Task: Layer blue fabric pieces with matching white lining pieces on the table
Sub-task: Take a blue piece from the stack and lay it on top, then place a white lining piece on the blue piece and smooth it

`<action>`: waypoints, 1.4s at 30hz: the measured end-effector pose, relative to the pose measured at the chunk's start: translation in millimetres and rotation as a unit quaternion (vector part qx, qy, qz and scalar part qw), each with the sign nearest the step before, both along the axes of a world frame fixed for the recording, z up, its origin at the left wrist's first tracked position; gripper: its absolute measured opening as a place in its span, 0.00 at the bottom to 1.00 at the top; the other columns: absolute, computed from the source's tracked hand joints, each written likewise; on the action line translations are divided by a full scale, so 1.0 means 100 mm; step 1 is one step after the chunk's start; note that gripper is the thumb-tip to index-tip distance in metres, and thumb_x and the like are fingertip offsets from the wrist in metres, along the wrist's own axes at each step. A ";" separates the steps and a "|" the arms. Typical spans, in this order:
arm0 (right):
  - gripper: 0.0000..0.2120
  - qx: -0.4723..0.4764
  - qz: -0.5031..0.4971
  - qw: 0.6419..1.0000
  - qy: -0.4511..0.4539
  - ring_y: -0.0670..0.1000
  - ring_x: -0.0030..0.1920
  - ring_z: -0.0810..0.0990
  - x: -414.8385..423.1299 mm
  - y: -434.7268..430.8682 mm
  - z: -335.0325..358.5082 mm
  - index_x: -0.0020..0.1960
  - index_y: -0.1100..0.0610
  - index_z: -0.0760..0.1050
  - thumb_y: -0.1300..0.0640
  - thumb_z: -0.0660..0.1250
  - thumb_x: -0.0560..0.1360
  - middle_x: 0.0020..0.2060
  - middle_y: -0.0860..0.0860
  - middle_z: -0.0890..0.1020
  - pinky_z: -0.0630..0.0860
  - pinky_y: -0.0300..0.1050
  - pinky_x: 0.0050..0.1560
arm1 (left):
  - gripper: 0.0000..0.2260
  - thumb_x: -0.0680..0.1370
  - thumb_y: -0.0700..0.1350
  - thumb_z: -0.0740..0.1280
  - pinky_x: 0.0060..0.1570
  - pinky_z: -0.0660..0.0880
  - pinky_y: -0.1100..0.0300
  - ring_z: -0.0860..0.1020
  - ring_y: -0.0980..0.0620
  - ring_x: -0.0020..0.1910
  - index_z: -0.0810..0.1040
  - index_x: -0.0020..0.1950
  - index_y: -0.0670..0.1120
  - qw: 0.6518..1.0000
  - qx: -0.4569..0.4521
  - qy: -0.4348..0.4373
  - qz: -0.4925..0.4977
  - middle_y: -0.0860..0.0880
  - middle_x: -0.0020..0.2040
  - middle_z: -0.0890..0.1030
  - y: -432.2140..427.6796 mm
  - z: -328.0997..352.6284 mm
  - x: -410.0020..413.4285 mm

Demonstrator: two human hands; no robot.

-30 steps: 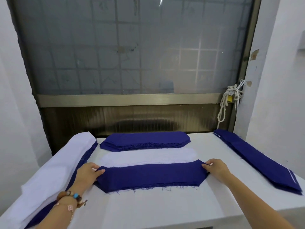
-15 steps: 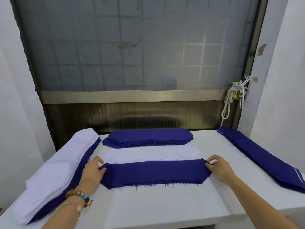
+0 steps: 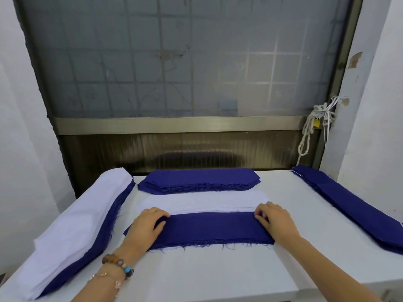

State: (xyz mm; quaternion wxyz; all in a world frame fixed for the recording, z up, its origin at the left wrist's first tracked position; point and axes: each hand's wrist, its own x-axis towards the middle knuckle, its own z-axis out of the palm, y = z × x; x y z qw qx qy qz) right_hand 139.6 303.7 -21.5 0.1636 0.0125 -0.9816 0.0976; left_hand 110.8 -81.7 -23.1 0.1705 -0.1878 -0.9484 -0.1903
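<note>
A frayed blue fabric strip (image 3: 207,227) is being pinched in the right hand (image 3: 277,221)'s grip. The left hand (image 3: 146,225) is being rested on it, grip unclear.

A white table (image 3: 207,275) stands before a frosted window (image 3: 174,62); in its middle lies a blue strip (image 3: 209,227) with a frayed near edge, just in front of a flat pile of white lining (image 3: 202,201), with a blue stack (image 3: 199,178) behind that. The left hand (image 3: 148,225), a beaded bracelet (image 3: 118,263) at its wrist, rests palm down on the strip's left end; the right hand (image 3: 275,221) is on the right end with fingers bent at the far corner, though whether they pinch the edge or only press it is hard to tell. Along the left side runs a thick white pile (image 3: 82,219) over blue cloth; along the right a long blue pile (image 3: 349,203); a knotted rope (image 3: 309,131) hangs by the window frame.
</note>
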 end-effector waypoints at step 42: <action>0.10 -0.071 0.050 0.996 0.016 0.49 0.54 0.73 -1.43 -1.12 -0.19 0.59 0.48 0.72 0.48 0.61 0.79 0.56 0.48 0.74 0.72 0.40 0.51 | 0.14 0.82 0.54 0.56 0.55 0.61 0.59 0.68 0.55 0.59 0.77 0.63 0.57 0.993 -0.093 0.039 0.055 0.59 0.61 0.73 1.14 -0.13 -1.18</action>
